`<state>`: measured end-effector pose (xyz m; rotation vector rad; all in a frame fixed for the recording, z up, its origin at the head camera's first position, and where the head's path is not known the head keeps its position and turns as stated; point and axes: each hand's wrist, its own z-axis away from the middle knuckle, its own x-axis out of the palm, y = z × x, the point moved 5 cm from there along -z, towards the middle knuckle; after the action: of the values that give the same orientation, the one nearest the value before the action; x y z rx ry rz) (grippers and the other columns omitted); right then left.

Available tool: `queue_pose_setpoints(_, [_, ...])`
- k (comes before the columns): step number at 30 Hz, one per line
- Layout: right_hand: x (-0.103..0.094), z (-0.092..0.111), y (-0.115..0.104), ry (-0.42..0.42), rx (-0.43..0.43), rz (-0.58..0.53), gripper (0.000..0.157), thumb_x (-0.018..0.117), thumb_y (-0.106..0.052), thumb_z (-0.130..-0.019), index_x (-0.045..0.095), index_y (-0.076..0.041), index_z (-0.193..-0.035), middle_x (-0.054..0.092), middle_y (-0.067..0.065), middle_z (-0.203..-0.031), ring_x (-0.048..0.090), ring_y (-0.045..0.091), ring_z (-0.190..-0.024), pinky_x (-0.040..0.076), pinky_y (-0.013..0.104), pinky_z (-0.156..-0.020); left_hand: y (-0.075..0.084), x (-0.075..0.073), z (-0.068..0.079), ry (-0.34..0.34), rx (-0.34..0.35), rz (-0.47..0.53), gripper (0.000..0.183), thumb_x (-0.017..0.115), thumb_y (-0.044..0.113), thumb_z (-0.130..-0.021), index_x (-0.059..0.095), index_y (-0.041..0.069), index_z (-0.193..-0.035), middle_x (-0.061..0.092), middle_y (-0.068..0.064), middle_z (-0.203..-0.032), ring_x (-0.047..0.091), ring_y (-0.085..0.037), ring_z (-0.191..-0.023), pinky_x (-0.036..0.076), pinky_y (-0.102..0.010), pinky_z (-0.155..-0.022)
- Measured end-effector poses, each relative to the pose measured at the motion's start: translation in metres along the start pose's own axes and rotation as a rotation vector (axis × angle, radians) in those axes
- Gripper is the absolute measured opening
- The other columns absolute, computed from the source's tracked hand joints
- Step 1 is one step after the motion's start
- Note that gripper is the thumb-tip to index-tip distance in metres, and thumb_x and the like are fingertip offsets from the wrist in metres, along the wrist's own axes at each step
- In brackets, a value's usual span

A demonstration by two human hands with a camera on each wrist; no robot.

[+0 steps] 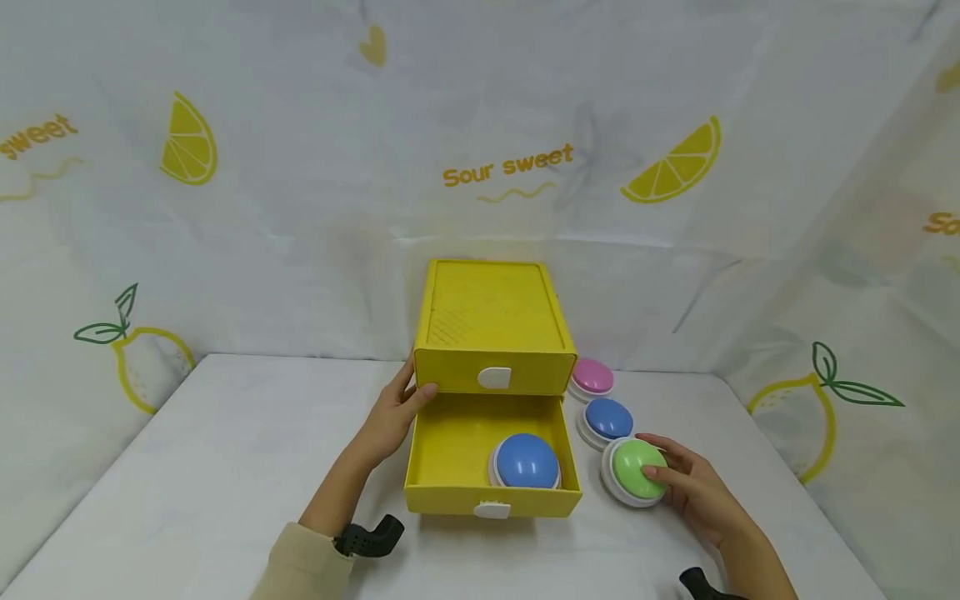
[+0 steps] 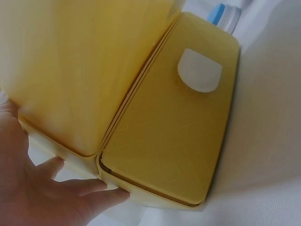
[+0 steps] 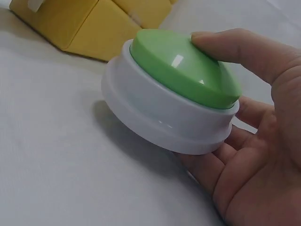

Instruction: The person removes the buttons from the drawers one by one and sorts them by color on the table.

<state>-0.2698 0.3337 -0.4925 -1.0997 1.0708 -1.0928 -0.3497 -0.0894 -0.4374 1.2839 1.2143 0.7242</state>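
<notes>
My left hand (image 1: pixel 388 417) grips the left side of a yellow two-drawer box (image 1: pixel 491 304), thumb at the front corner and fingers along the side wall. The left wrist view shows those fingers (image 2: pixel 89 188) against the yellow wall. The lower drawer (image 1: pixel 450 442) is pulled out, and a blue push button (image 1: pixel 528 461) with a white base sits in its right part. To the right of the drawer, my right hand (image 1: pixel 693 487) holds a green push button (image 3: pixel 186 66), thumb on the dome and fingers at the white base. It is tilted, with a shadow beneath it.
Beside the box on the right, a pink push button (image 1: pixel 592 376) stands behind another blue push button (image 1: pixel 609 418), which is close to the green one. A white cloth covers the table (image 1: pixel 225 467). Behind it hangs a lemon-print sheet (image 1: pixel 300 225).
</notes>
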Motion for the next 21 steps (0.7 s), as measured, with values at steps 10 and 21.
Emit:
queue_pose_setpoints(10, [0.004,-0.007,-0.001,0.097,0.081,0.446,0.069,0.069,-0.033,-0.096,0.043,-0.003,-0.152,0.049,0.02,-0.152,0.055,0.012,-0.125,0.05,0.013,-0.088,0.001,0.0,0.0,-0.002,0.001,0.009,0.074,0.052,0.038,-0.106,0.005,0.032,-0.164,0.008,-0.002,-0.172,0.028,-0.042,-0.152,0.032,-0.058,-0.121])
queue_pose_setpoints(21, [0.002,0.004,-0.01,0.233,-0.146,0.662,0.05,0.078,-0.033,-0.089,0.067,-0.005,-0.129,0.069,0.016,-0.129,0.051,-0.02,-0.102,0.047,0.008,-0.091,-0.001,0.0,-0.001,-0.006,0.005,0.005,0.074,0.051,0.038,-0.106,0.006,0.03,-0.164,0.007,-0.003,-0.172,0.023,-0.043,-0.154,0.032,-0.058,-0.121])
